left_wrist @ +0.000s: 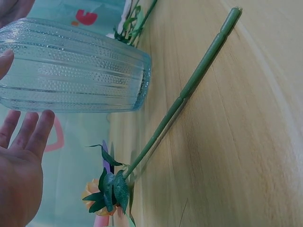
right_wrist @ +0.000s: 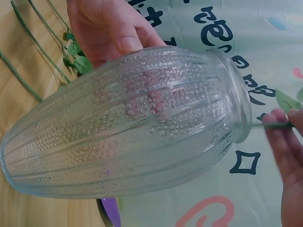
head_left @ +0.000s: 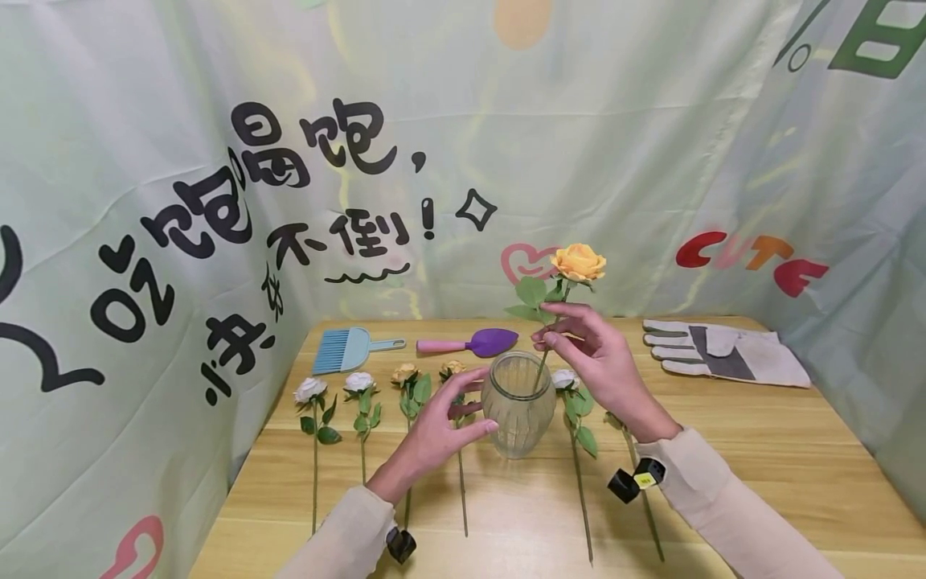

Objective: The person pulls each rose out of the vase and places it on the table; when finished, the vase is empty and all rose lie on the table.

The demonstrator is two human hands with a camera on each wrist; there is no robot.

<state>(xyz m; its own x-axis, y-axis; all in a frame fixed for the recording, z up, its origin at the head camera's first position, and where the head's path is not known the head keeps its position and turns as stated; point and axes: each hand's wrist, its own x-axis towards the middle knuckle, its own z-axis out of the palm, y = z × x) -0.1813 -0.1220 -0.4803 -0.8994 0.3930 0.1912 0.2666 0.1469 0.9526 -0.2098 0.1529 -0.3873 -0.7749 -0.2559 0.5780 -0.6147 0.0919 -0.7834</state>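
A ribbed, dotted glass vase (head_left: 518, 418) stands upright on the wooden table. My right hand (head_left: 589, 354) pinches the green stem of an orange-yellow rose (head_left: 579, 263), above and right of the vase's mouth. Its bloom points up, and the stem's lower part (head_left: 542, 366) reaches down inside the rim. From the left, my left hand (head_left: 441, 430) spreads its thumb and fairly straight fingers about the vase's side. In the left wrist view, fingertips (left_wrist: 47, 116) come right to the glass. Through the glass in the right wrist view, part of this hand (right_wrist: 113, 28) shows pinkish.
Left of the vase lie white roses (head_left: 309, 392) and orange-yellow roses (head_left: 405, 374). Another white rose (head_left: 564, 379) and a further stem (head_left: 646, 498) lie right. Behind are a blue brush-and-dustpan set (head_left: 354, 347), a purple trowel (head_left: 493, 343) and a work glove (head_left: 745, 354), before a printed curtain (head_left: 615, 145).
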